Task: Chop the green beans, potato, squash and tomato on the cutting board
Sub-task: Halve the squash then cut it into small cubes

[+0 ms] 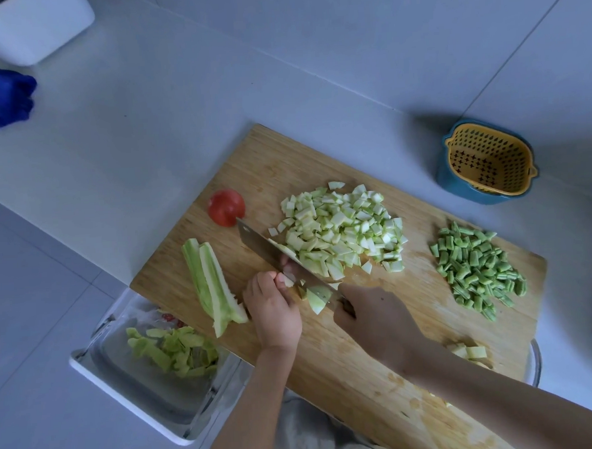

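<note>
Mid-board [329, 366], one squash piece [318, 299] at the knife [258, 244], pale flesh showing, partly hidden by blade and fingers; long axis not readable. Held from the left by the left hand [272, 313], fingers curled down onto it, right against the blade. Handle gripped in the right hand [373, 321], fingers wrapped round it. Blade lying long from that hand toward the board's left edge, tip just beside the tomato [226, 207]: one, red, at that edge.

Just past the blade, toward the far edge, one big heap of diced squash [343, 232], too many to count. By the left corner, two squash strips [210, 283], side by side and touching, lengthwise from the left edge toward the near edge. Toward the right corner, one heap of chopped beans [475, 270], well apart from the diced squash. At the near-right end, a few squash bits [467, 351] beside the right forearm.

Off the board, below its left corner, one bin [142, 387] with green peels [172, 349]. On the counter [145, 129] beyond the far edge, one yellow colander [490, 159] nested in a blue bowl [457, 190]. Far left, one blue cloth [0, 97] near one white tub [34, 28].
</note>
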Tool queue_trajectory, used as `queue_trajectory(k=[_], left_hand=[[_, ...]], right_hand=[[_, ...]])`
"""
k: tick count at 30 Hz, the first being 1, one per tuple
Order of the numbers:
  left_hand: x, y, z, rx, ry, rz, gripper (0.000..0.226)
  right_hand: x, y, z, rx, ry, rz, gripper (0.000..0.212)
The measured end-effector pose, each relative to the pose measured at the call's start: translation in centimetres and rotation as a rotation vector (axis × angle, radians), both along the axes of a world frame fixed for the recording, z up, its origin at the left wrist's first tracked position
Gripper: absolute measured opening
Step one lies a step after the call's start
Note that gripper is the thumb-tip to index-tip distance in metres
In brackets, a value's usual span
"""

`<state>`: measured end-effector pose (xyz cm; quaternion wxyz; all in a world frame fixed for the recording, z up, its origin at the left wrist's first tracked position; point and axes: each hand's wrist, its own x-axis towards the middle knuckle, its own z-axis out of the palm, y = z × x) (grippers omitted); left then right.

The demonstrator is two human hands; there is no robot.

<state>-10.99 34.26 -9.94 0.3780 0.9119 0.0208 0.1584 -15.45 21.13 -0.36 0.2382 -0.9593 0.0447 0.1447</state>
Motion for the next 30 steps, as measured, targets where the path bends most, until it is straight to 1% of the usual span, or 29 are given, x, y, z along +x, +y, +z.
queue_trajectory(k=[4,8,12,14,16,18,19,21,22,23,25,26,30], left_hand=[[0.0,-0.1,0.3,0.001,0.023,-0.005,0.009],[0.0,-0.1,0.7,0.014,0.008,-0.017,0.011],[-0.2,0.0,1.0,-0.003,0.002,-0.025,0.014],[-0.2,-0.1,1.3,-0.016,0.007,-0.036,0.016],[-0.2,0.0,1.4,-0.032,0.014,-0.048,0.016],[-0.2,0.1,1.5,-0.088,0.029,-0.040,0.010],[-0.2,0.1,1.6,-0.126,0.032,-0.030,0.007],[-0.4,0.1,2.3,-0.164,0.007,-0.036,0.025],[-0.7,0.1,2.8,-0.150,-0.009,-0.086,0.031],[-1.0,-0.1,3.1,-0.117,-0.010,-0.144,0.031],[-1.3,-0.4,3.4,-0.045,0.061,-0.225,0.018],[-1.4,-0.5,3.3,-0.036,0.108,-0.227,0.013],[-1.4,0.0,3.5,-0.040,0.221,-0.210,0.009]], right_hand=[[0.8,0.7,-0.6,0.012,0.029,0.009,0.034],[1.5,1.1,-1.0,0.041,0.031,-0.011,0.022],[2.4,2.1,-1.3,0.084,0.030,-0.046,0.024],[2.5,1.9,-1.3,0.163,0.041,-0.084,0.026],[2.2,1.3,-1.3,0.269,0.065,-0.141,0.022],[1.5,1.0,-1.1,0.380,0.072,-0.213,0.020],[1.3,1.0,-1.0,0.426,0.066,-0.255,0.023],[1.1,1.1,-0.8,0.483,0.056,-0.326,0.030],[1.2,1.2,-0.7,0.501,0.054,-0.351,0.031],[1.2,1.3,-0.6,0.516,0.054,-0.367,0.030],[1.3,1.3,-0.4,0.536,0.055,-0.382,0.028],[1.3,1.4,-0.2,0.540,0.055,-0.386,0.027],[1.0,0.7,0.3,0.542,0.055,-0.388,0.021]])
